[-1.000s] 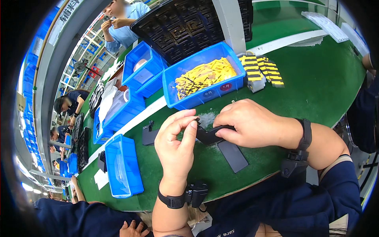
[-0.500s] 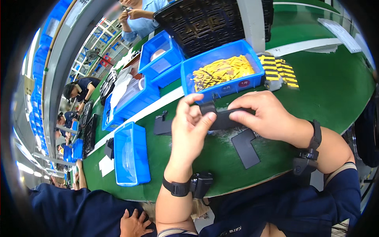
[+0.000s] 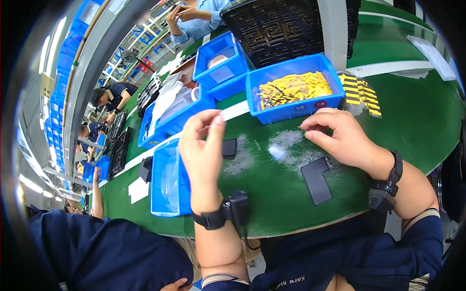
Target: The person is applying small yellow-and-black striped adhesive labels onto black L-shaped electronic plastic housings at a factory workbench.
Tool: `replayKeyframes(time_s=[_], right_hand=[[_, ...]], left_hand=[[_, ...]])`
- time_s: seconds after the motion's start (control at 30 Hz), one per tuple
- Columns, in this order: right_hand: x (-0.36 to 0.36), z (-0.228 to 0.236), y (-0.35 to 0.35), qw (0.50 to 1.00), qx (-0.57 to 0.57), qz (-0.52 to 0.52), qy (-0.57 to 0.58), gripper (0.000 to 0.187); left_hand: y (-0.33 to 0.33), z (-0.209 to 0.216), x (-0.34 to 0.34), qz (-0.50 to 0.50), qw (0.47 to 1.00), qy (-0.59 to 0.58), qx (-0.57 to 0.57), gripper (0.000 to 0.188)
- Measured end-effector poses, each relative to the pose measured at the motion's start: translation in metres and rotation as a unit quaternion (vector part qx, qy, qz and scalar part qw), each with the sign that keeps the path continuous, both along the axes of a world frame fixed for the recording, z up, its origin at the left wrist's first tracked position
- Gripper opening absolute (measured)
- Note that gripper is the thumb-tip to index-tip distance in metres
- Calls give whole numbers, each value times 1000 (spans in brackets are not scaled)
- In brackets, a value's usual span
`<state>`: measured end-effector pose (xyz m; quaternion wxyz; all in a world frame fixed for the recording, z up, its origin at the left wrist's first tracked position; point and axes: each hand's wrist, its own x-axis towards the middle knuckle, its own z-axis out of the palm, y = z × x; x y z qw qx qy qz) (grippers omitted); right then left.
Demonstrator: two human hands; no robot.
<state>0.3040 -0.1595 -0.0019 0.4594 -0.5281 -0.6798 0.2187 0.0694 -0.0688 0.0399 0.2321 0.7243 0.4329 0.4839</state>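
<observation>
My left hand (image 3: 200,150) is raised over the table beside a blue bin, thumb and forefinger drawn together in a pinch. What lies between them, if anything, is too small to make out. My right hand (image 3: 342,136) hovers in front of the bin of yellow strips, its fingers curled and the thumb close to the forefinger; any small thing there cannot be made out. A black L-shaped plate (image 3: 318,182) lies flat below the right hand. Partly hidden behind my left hand is a dark flat piece (image 3: 229,149). Between the hands sits a small whitish clump (image 3: 277,152).
A blue bin (image 3: 259,114) holds many yellow-and-black strips. A low blue bin (image 3: 166,194) stands to the left, with more blue bins (image 3: 221,68) behind. Striped sheets (image 3: 361,94) lie right of the strips. A grey post (image 3: 332,34) rises behind. Co-workers sit left.
The dark part held between both hands has left them; a dark piece lies behind my left hand. My hands have moved apart, the left one leftward. The view has shifted slightly.
</observation>
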Motion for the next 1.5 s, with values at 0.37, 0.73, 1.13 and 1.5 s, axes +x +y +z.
replayKeyframes(time_s=[0.37,0.73,1.13,1.5], right_hand=[[-1,3,-1,1000,16,18,-3,14],[44,50,-23,991,117,-16,-56,15],[443,-35,-114,697,-62,-650,-296,20],[621,-47,-184,500,-144,-806,-282,25]], left_hand=[[-166,65,9,-576,727,-374,-22,12],[-195,74,51,-554,763,-333,22,7],[-196,78,185,-645,683,-340,-36,12],[-202,63,332,-592,742,-298,-106,21]])
